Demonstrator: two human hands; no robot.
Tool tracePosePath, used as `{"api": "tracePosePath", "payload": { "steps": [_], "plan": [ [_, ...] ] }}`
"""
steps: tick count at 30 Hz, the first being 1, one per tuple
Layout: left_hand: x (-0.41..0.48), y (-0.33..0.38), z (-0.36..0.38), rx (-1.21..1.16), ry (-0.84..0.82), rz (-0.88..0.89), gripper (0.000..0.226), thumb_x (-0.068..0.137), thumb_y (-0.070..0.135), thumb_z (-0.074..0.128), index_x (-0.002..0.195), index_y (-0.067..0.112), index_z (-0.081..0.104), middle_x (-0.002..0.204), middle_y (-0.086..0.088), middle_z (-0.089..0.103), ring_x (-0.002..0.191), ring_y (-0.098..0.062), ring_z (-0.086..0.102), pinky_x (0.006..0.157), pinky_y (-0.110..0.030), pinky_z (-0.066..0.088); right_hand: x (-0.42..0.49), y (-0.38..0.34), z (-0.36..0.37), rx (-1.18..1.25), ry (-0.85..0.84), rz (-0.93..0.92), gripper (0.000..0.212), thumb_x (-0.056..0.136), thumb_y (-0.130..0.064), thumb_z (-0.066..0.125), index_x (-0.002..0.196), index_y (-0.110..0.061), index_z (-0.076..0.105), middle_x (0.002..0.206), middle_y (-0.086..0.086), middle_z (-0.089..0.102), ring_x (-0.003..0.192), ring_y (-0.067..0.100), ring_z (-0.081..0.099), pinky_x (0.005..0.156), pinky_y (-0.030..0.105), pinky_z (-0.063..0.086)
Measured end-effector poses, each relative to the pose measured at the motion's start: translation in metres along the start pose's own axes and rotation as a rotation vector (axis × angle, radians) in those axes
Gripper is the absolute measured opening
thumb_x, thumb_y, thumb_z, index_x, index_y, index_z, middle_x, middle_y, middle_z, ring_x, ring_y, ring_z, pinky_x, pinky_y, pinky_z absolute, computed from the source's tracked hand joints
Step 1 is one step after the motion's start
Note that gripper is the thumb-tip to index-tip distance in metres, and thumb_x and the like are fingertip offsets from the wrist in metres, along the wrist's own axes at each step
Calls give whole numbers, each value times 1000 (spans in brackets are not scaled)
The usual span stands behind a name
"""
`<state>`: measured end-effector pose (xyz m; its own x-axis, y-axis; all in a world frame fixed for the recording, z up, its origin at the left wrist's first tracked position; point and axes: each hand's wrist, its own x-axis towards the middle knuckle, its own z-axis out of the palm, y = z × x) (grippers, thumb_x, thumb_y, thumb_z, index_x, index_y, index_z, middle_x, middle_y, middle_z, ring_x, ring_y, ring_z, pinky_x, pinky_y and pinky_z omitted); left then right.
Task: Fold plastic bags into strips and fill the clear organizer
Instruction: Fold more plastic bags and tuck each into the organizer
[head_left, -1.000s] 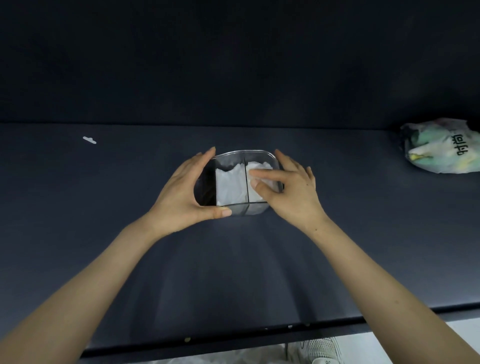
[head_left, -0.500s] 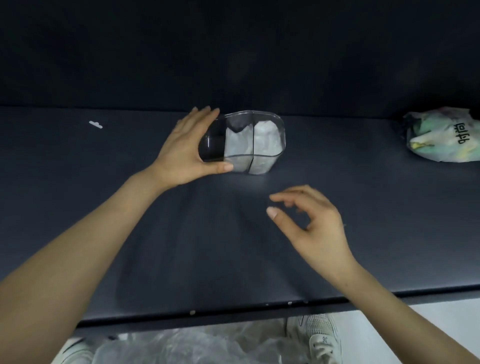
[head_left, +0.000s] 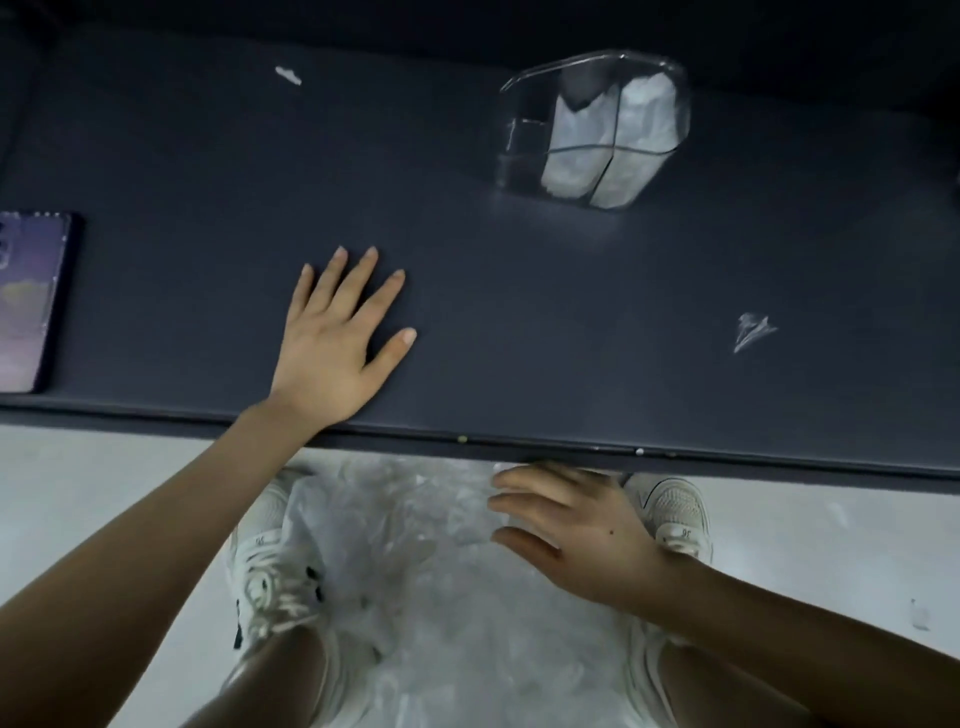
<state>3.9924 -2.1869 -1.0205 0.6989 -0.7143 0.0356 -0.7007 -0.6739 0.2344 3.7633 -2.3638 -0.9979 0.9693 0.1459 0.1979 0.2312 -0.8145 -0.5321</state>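
Released clear organizer (head_left: 519, 156); laid left hand (head_left: 332, 345) flat, fingers spread, on table (head_left: 545, 322). Dropped right hand (head_left: 576, 540), fingers relaxed, below edge over plastic bags (head_left: 405, 561).

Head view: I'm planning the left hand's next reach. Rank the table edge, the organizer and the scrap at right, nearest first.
1. Table edge, under the wrist of the left hand.
2. Organizer, back right.
3. Scrap, far right.
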Motion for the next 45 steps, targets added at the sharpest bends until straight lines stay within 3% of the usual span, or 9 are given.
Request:
{"api": "tracePosePath", "payload": {
  "steps": [6,11,16,19,23,25,32,39,45],
  "plan": [
    [1,1,0,14,38,-1,61,97,54,32,144,16,44,153,-14,36,143,-38,27,118,-51,12,-16,19,49,-311,-548,86,88,71,-81,33,129,-20,59,122,4,66,108,25,64,86,40,54],
    [2,1,-1,-5,10,-13,63,96,55,30,145,16,43,154,-14,34,144,-37,23,119,-50,10,-15,19,53,-231,-530,72,19,64,-50,61,60,-34,69,61,-13,57,55,12,59,63,24,36],
    [3,0,0,-55,-3,-29,65,94,56,31,143,17,46,154,-13,34,145,-36,23,119,-49,8,6,-13,9,46,-549,213,18,77,-47,62,68,-35,72,119,-5,67,98,16,67,71,34,58],
    [2,3,-11,-246,51,-81,60,89,56,41,130,16,61,148,-11,44,142,-33,32,117,-43,13,32,-32,-33,185,-608,269,14,87,-40,64,85,-29,73,131,-12,59,115,6,57,94,29,45],
    [3,27,-54,-894,-29,-289,19,95,41,55,100,30,69,114,10,67,111,-4,59,98,-25,42,82,-24,-79,465,-384,389,13,91,-16,64,79,-19,62,71,-13,65,66,1,59,64,19,45],
    [6,42,-79,-1106,-60,-303,27,94,44,51,93,26,71,96,8,73,94,-6,67,87,-22,50,107,-11,-91,516,-222,416,13,92,-10,60,79,-12,59,60,-14,60,54,-2,52,57,11,38],
    [16,57,-104,-1080,-165,-217,32,82,47,59,101,23,70,94,10,73,89,-3,69,84,-21,52,158,20,-101,582,59,475,12,93,-13,60,82,-14,65,54,-8,59,49,0,47,53,9,37],
    [11,46,-92,-925,161,-482,71,65,79,48,125,40,48,124,20,50,114,9,49,84,-5,39,168,48,-82,557,417,625,17,95,-22,59,79,-19,65,47,-15,52,41,2,43,46,10,34],
    [-3,63,-81,-1071,-30,-593,74,72,62,58,140,39,36,105,12,67,96,-2,65,74,-11,50,159,53,-62,491,577,657,22,99,-26,52,79,-20,59,55,-7,51,46,4,42,47,19,37]
  ]
}}
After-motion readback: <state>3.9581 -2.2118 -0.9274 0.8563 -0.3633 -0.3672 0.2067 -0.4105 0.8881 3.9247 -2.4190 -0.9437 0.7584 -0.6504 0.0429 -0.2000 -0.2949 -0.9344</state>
